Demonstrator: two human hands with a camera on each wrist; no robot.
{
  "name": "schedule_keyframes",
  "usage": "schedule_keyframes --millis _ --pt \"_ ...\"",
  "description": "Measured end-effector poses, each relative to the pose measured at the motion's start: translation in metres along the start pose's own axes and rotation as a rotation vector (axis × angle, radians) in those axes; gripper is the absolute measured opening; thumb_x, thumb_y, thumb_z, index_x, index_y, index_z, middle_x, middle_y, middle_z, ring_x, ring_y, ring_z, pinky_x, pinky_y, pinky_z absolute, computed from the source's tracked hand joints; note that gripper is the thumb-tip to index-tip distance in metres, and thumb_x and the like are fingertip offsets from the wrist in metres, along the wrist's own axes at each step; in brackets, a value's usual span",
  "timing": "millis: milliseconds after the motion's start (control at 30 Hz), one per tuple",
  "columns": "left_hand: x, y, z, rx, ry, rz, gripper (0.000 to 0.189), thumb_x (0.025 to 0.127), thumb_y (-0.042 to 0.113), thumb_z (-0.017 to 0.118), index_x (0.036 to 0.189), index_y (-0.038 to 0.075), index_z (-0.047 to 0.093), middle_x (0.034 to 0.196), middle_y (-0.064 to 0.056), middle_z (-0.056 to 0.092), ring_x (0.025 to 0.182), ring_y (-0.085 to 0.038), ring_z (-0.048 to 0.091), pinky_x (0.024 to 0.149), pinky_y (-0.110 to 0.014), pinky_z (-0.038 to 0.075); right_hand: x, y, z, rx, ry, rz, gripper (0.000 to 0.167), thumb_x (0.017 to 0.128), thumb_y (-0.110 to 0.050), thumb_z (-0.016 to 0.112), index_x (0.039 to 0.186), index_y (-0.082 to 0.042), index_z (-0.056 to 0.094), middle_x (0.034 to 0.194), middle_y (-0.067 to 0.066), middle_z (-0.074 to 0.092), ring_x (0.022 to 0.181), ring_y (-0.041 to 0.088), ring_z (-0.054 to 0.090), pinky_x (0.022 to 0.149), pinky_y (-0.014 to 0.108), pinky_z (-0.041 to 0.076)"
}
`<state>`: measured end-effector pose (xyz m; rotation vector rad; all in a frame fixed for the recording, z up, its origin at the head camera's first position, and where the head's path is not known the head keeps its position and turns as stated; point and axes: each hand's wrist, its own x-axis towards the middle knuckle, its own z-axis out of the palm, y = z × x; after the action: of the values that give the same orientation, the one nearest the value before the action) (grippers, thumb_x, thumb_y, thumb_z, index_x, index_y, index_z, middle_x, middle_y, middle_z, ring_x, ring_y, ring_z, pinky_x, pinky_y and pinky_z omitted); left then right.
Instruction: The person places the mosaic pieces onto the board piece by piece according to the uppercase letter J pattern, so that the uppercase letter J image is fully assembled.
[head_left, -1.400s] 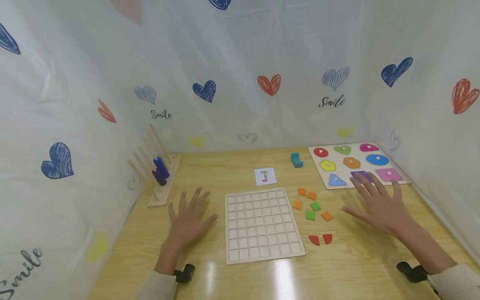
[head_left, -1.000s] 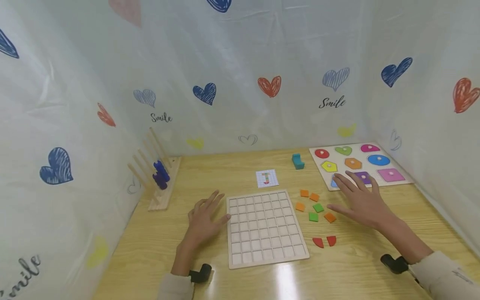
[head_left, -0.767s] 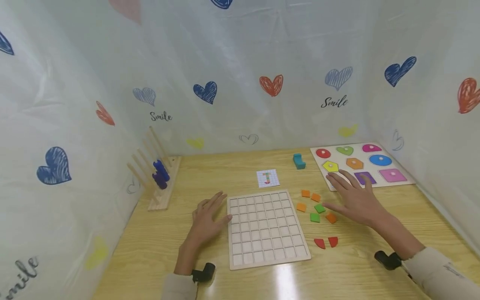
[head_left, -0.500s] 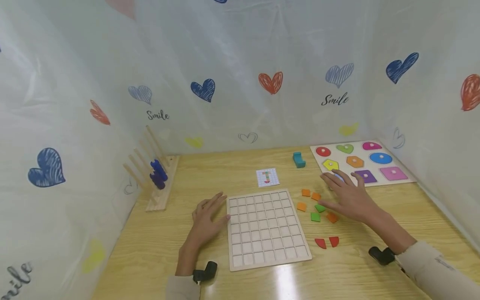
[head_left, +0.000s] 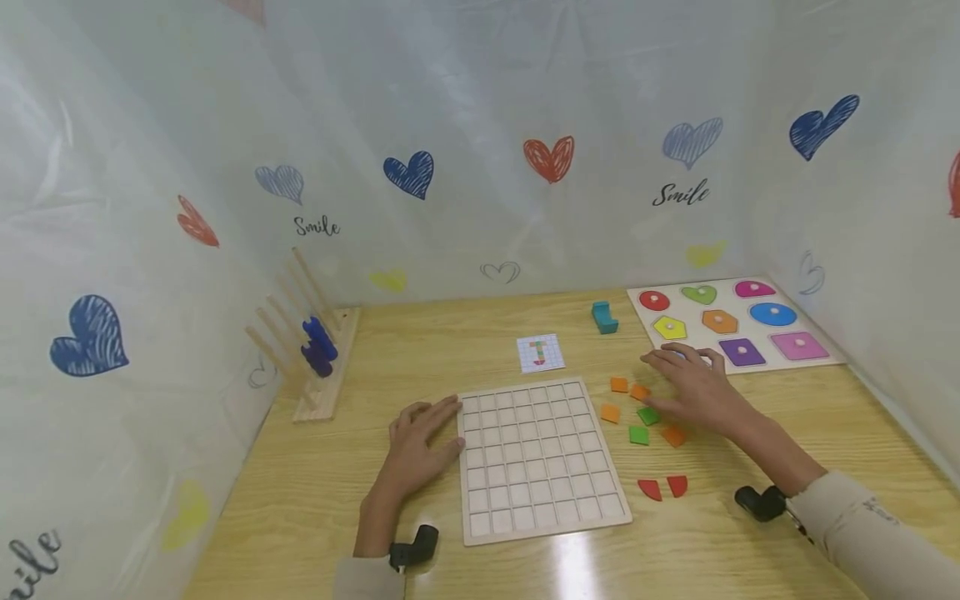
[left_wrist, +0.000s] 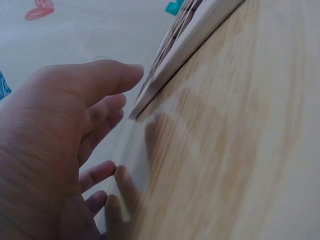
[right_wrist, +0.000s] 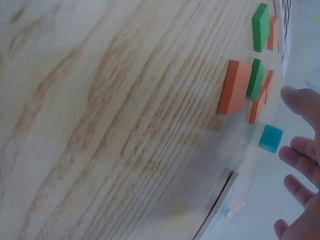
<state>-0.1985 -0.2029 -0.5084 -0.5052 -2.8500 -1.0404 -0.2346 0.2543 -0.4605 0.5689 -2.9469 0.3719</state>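
Note:
My left hand (head_left: pixel 411 450), fingers relaxed, lies at the left edge of a pale wooden grid board (head_left: pixel 529 456). In the left wrist view the thumb (left_wrist: pixel 112 80) is close to the board's rim (left_wrist: pixel 185 52); contact cannot be told. Loosely bent and holding nothing, my right hand (head_left: pixel 697 392) hovers over small square tiles to the board's right. Orange tiles (head_left: pixel 611 413) and green tiles (head_left: pixel 639 435) lie scattered there, one orange tile (right_wrist: pixel 235 87) showing large in the right wrist view. Nearer me are two red quarter-circle pieces (head_left: pixel 677 486).
Behind the board lies a picture card (head_left: pixel 540 353) with a J-shaped pattern. A teal block (head_left: pixel 604 317) and a knobbed shape puzzle (head_left: pixel 757 354) are at the back right. A wooden peg rack (head_left: pixel 330 392) with blue pieces stands at the left, beside the curtain (head_left: pixel 450 83).
My left hand has moved right to the grid board's edge. From over the shape puzzle, my right hand has moved left and toward the tiles, its fingers bending more.

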Motion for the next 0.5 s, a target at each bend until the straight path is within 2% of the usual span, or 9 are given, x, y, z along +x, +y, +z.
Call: schedule_keyframes --millis 300,500 --pt "0.001 -0.003 0.003 0.070 0.016 0.063 0.058 0.093 0.039 0.068 0.147 0.024 0.054 0.152 0.010 0.046 0.137 -0.031 0.033 0.107 -0.056 0.016 0.008 -0.005 0.008 0.016 -0.011 -0.039 0.056 0.085 -0.031 0.080 0.131 -0.004 0.063 0.131 0.019 0.061 0.131 0.040 0.038 0.101 0.068 0.020" --pt "0.001 -0.005 0.006 0.093 0.027 0.088 0.057 0.094 0.038 0.066 0.147 0.022 0.054 0.153 0.009 0.046 0.136 -0.033 0.034 0.106 -0.059 0.017 0.015 -0.011 0.011 0.030 -0.009 -0.072 0.047 0.087 -0.027 0.079 0.126 -0.004 0.067 0.128 0.019 0.063 0.128 0.041 0.042 0.098 0.066 0.020"
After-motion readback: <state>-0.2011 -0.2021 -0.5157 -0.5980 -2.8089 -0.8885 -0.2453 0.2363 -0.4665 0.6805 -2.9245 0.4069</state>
